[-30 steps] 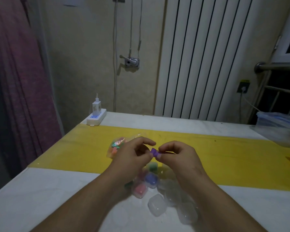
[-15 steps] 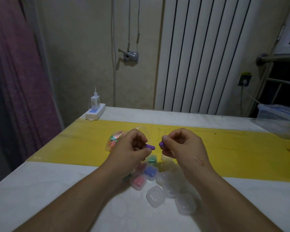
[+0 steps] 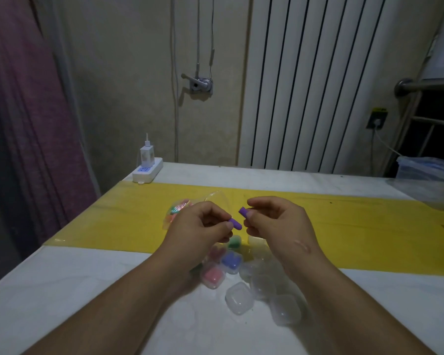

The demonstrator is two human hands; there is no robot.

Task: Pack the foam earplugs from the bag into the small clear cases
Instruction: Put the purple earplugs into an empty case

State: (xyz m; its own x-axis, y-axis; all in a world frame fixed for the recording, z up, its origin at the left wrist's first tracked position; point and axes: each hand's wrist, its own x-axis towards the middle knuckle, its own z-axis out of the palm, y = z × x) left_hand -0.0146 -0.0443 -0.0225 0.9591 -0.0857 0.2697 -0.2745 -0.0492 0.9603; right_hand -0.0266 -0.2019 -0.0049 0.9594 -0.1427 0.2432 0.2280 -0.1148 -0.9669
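Above the middle of the desk (image 3: pixel 62 290), over the near edge of its yellow strip (image 3: pixel 369 226), the two hands are held close together without touching. The left hand (image 3: pixel 203 226) pinches a purple earplug (image 3: pixel 235 223) between thumb and forefinger, and its free end points to the right. The right hand (image 3: pixel 274 221) pinches a second purple earplug (image 3: pixel 243 211) in the same way, with its free end pointing up and to the left. The two earplugs are near each other but apart (the other fingers of both hands are curled inward).

Behind the left hand, the clear bag (image 3: pixel 177 211) lies on the yellow strip with coloured earplugs inside, partly hidden by the hand.

Below the hands a group of small clear cases stands on the desk, where the yellow strip meets the white surface. One case holds green earplugs (image 3: pixel 234 242), one holds blue earplugs (image 3: pixel 231 262) and one holds pink earplugs (image 3: pixel 212 276). Toward the near edge, an empty case (image 3: pixel 239 298) sits just beside another empty case (image 3: pixel 285 308).

At the far left corner of the desk lies a white power strip (image 3: pixel 147 170) with a charger (image 3: pixel 146 155) plugged in. At the far right edge there is a plastic container (image 3: pixel 431 172). A white radiator (image 3: pixel 318 85) stands at the wall behind.
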